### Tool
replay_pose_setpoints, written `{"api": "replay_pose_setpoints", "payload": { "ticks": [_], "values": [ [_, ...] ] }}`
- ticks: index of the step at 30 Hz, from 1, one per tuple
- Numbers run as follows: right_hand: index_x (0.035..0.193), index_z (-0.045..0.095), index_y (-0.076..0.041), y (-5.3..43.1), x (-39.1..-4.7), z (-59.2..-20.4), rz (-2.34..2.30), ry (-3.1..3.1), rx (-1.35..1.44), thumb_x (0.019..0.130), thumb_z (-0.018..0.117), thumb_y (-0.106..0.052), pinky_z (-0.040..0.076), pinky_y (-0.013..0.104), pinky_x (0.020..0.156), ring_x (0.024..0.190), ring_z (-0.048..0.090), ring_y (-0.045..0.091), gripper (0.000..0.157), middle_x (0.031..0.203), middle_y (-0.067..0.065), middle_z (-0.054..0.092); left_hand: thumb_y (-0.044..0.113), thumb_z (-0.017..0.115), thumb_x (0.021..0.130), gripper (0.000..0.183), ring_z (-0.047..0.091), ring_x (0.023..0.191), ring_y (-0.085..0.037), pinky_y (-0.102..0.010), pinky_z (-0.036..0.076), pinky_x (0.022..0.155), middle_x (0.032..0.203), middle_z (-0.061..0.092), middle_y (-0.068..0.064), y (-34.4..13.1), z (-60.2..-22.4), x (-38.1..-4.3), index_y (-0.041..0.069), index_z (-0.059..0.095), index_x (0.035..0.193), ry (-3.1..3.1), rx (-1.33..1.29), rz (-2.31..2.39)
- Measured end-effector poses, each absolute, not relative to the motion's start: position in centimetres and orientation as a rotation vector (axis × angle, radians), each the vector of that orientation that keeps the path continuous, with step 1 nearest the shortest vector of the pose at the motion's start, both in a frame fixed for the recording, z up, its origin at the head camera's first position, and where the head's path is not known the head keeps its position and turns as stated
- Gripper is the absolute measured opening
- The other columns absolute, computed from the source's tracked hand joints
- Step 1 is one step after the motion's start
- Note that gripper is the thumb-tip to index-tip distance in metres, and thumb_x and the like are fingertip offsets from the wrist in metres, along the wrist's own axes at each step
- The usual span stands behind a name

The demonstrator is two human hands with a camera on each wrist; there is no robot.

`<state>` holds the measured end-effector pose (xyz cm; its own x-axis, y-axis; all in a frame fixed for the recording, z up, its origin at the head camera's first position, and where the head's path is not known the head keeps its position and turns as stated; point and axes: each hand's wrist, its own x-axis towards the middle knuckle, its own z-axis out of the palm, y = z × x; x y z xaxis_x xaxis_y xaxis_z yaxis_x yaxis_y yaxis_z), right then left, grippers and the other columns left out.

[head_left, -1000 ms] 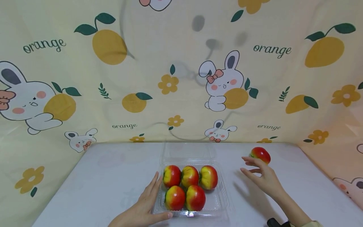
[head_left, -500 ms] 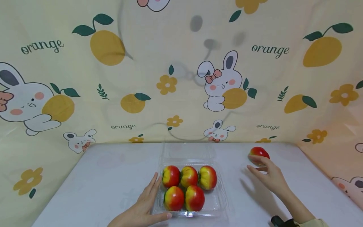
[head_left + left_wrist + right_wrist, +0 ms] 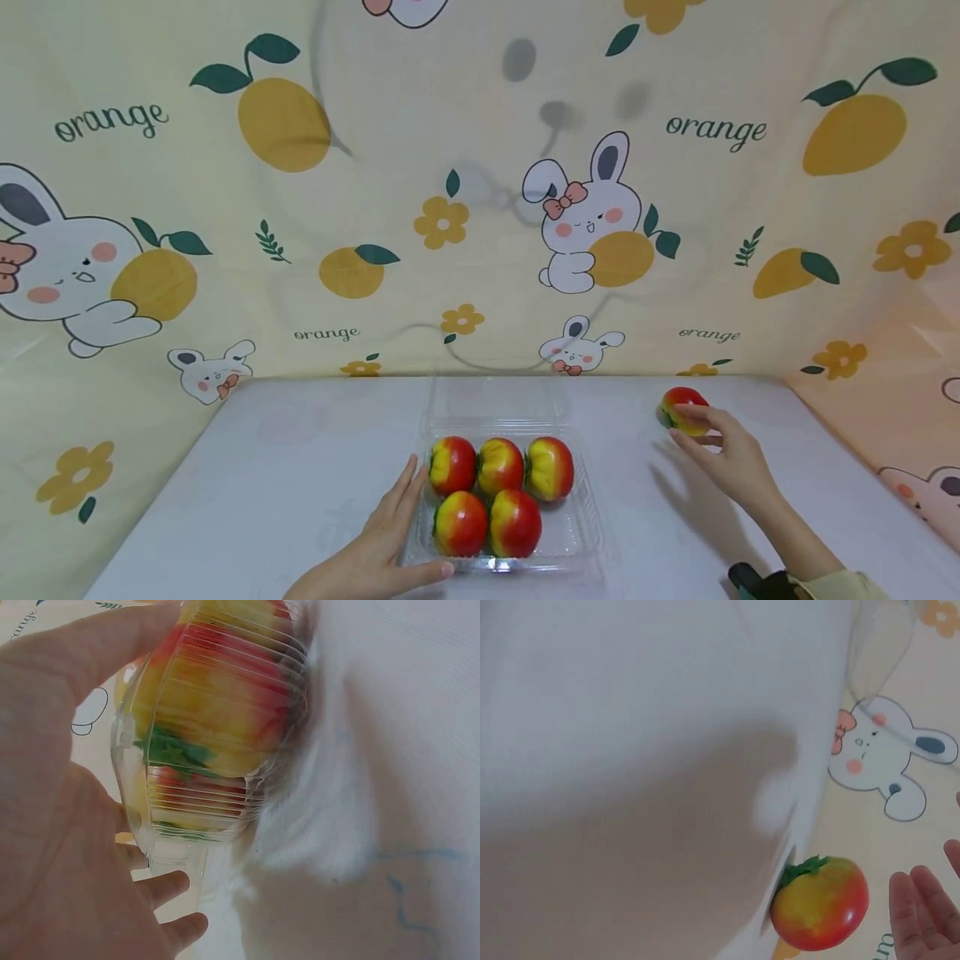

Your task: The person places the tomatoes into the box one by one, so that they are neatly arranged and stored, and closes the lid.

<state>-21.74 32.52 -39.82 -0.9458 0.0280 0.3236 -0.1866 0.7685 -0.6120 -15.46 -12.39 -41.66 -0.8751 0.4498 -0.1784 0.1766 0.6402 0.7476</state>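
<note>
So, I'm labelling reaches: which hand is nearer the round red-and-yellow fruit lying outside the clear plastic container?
Right. The right hand is close beside that fruit; the left hand is farther away, at the container's left side.

Red-yellow fruit (image 3: 821, 907) near the grip (image 3: 928, 924)

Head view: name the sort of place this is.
Probably a staged indoor tabletop setup: a white table in front of a rabbit-printed cloth backdrop, holding an open clear plastic clamshell of red-and-yellow fruits.
</note>
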Motion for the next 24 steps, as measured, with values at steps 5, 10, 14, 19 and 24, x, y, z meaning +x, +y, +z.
{"api": "replay_pose_setpoints", "payload": {
  "ticks": [5,10,14,19,24],
  "values": [
    [0.128,0.055,0.001,33.0,-22.0,-39.8,0.974,-2.661,0.106,0.091,0.067,-0.025,0.042,0.004,0.069,0.107,0.052,0.036,0.047,0.124,0.025,0.053,0.061,0.064,0.079,0.109,0.015,0.143,-0.045,-0.077,0.032,0.094,0.162,-0.01,-0.007,-12.4,-41.6,-15.4,0.019,-0.002,0.155,2.515,0.505,1.094],
    [0.128,0.054,0.003,33.4,-22.1,-39.8,0.954,-2.668,0.115,0.09,0.068,-0.024,0.041,0.003,0.068,0.107,0.05,0.038,0.049,0.123,0.027,0.052,0.058,0.064,0.081,0.107,0.01,0.143,-0.046,-0.079,0.024,0.097,0.161,-0.012,-0.008,-12.6,-41.6,-15.3,0.017,-0.001,0.155,2.524,0.543,1.103],
    [0.126,0.055,0.005,33.7,-22.4,-39.9,0.9,-2.641,0.141,0.088,0.069,-0.021,0.041,0.003,0.067,0.105,0.051,0.038,0.047,0.121,0.028,0.053,0.059,0.064,0.08,0.107,0.011,0.143,-0.046,-0.078,0.025,0.096,0.162,-0.012,-0.008,-12.5,-41.6,-15.4,0.017,-0.001,0.155,2.518,0.533,1.104],
    [0.124,0.055,0.006,34.0,-22.7,-40.0,0.884,-2.631,0.137,0.089,0.069,-0.021,0.039,0.003,0.066,0.105,0.051,0.04,0.047,0.12,0.029,0.052,0.059,0.064,0.08,0.108,0.012,0.143,-0.045,-0.078,0.028,0.095,0.162,-0.011,-0.007,-12.4,-41.6,-15.4,0.018,-0.002,0.155,2.512,0.522,1.11],
    [0.126,0.054,0.005,34.3,-23.0,-40.1,0.889,-2.656,0.102,0.09,0.068,-0.025,0.04,0.005,0.067,0.107,0.05,0.042,0.049,0.123,0.03,0.05,0.059,0.064,0.08,0.107,0.011,0.143,-0.044,-0.078,0.026,0.097,0.162,-0.012,-0.007,-12.4,-41.6,-15.4,0.018,-0.001,0.155,2.514,0.528,1.11]
  ]
}}
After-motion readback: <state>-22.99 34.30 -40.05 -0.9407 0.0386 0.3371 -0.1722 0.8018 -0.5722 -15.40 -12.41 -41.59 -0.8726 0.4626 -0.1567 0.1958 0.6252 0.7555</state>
